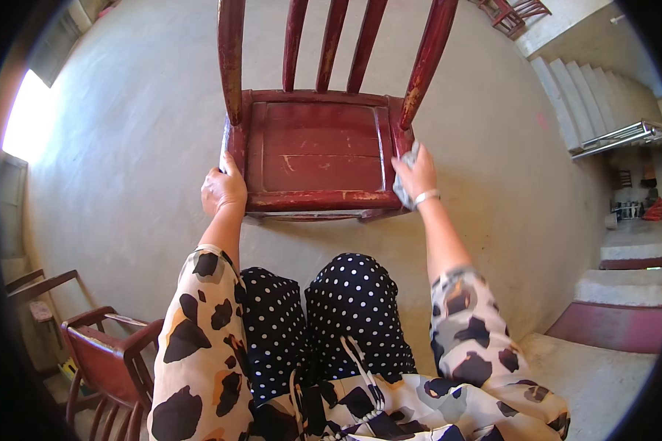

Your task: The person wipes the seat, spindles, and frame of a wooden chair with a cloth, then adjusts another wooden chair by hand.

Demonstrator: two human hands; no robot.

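Note:
Before me stands a red-painted wooden chair [320,143], its slatted back rising away from me and cut off by the top of the view. The paint is worn on the posts, the front rail and the seat panel. My left hand [224,184] grips the left edge of the seat, thumb on top and the other fingers curled at the side. On the right edge, my right hand [420,173] holds a crumpled grey cloth [402,190] against the seat's side. Part of the cloth is hidden beneath my fingers.
A second red wooden chair [96,353] is at the lower left. Concrete stairs [579,99] with a metal railing [620,140] rise at the right. More red chairs [507,14] stand at the far upper right. Bright light enters through an opening [30,121] at the left.

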